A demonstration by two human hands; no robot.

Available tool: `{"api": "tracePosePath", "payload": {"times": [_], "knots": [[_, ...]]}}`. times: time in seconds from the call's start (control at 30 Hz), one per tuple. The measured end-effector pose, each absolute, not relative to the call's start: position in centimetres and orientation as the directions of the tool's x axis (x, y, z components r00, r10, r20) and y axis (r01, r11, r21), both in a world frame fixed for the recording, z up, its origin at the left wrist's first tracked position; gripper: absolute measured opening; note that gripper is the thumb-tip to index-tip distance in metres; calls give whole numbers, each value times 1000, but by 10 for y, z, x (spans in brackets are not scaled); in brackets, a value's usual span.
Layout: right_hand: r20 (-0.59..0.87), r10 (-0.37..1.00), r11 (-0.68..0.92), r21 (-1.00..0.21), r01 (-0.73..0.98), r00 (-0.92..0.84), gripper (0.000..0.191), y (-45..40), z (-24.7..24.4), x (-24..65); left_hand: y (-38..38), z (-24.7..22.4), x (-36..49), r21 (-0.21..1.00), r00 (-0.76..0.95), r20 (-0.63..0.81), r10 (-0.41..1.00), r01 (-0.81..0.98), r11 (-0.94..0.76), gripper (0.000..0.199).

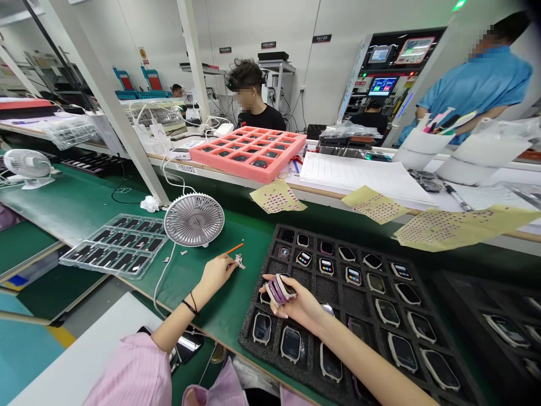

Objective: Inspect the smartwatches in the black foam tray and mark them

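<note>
While the right hand [305, 305] curled round stacked watches [277, 289], the left hand [218, 273], at its ten o'clock, pinched small scraps [239, 260].

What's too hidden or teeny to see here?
Head view: small scraps at the left hand; partly covered by it, too tiny to identify.
Head view: watch cases in the right hand; its grip hides parts.
Head view: part of the black tray; the right forearm covers it.
Head view: second tray; cut off by the right edge.
Head view: words on wall signs; too small.
</note>
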State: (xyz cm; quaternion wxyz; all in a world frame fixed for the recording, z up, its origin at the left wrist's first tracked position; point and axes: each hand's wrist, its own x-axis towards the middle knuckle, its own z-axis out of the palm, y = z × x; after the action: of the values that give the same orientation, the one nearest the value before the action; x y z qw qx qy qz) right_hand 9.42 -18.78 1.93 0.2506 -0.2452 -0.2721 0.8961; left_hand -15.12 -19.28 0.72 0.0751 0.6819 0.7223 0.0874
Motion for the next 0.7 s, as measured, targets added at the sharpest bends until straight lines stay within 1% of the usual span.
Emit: {"api": "tracePosePath", "payload": {"times": [0.17, 0.37, 0.53, 0.57, 0.6, 0.63, 0.67, 0.7], "knots": [[-301, 588, -722, -614, -318, -751, 36, -186, 20, 95, -193, 12, -142, 177, -86, -13, 996, 980, 87, 26], [-287, 575, -723, -618, -311, -766, 36, -187, 17, 95, -186, 18, -131, 100, -127, -57, 990, 986, 132, 22], [-257, 569, -721, -613, -323, -781, 36, -184, 16, 96, -189, 37, -128, 80, -125, -76, 989, 988, 131, 25], [-255, 565, -726, -605, -327, -784, 36, -183, 17, 97, -192, 44, -128, 98, -104, -57, 993, 989, 109, 26], [-254, 559, -733, -596, -328, -789, 36, -182, 18, 97, -197, 51, -127, 143, -63, -20, 998, 988, 65, 26], [-253, 551, -741, -587, -327, -795, 36, -182, 19, 97, -202, 57, -125, 224, 6, 33, 999, 974, -14, 26], [-251, 542, -748, -579, -324, -802, 37, -181, 20, 97, -207, 63, -123, 354, 107, 112, 988, 925, -140, 26], [-247, 531, -756, -570, -322, -810, 37, -182, 22, 97, -212, 68, -121, 482, 204, 183, 962, 834, -269, 25]]}}
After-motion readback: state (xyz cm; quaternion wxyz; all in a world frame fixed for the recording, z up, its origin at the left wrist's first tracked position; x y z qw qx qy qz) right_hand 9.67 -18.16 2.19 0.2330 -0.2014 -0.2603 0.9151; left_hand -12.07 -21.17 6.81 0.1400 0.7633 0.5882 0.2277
